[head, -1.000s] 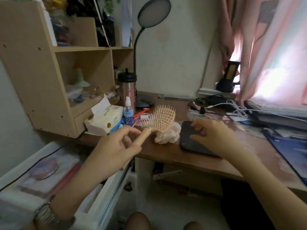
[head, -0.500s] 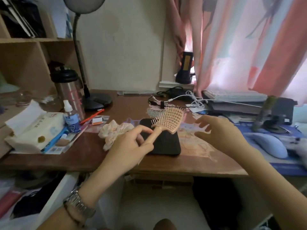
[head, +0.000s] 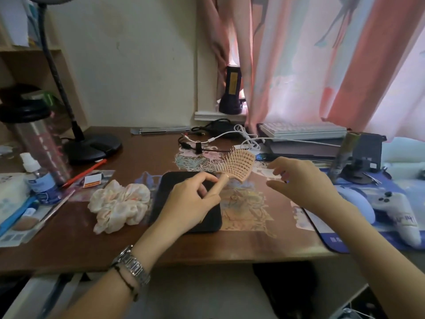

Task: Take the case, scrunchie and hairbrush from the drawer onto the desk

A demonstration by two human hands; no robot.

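Observation:
My left hand (head: 190,201) grips the handle of a peach hairbrush (head: 239,163), whose bristled head tilts up and to the right above the desk (head: 128,238). Under that hand lies a flat black case (head: 170,199) on the desk. A pale, crumpled scrunchie (head: 119,203) rests on the desk just left of the case. My right hand (head: 299,183) hovers to the right of the brush head, fingers spread, holding nothing. The open white drawer (head: 39,295) shows at the bottom left, below the desk edge.
A black lamp base (head: 92,147), a dark-lidded tumbler (head: 34,139) and a small spray bottle (head: 39,180) stand at the left. Cables (head: 230,137) and a keyboard (head: 303,131) lie at the back. A white game controller (head: 395,210) sits on the blue mat at the right.
My left hand has carried the hairbrush rightward, past the scrunchie and over the black case. My right hand has lifted off the case and moved right. The view has swung right.

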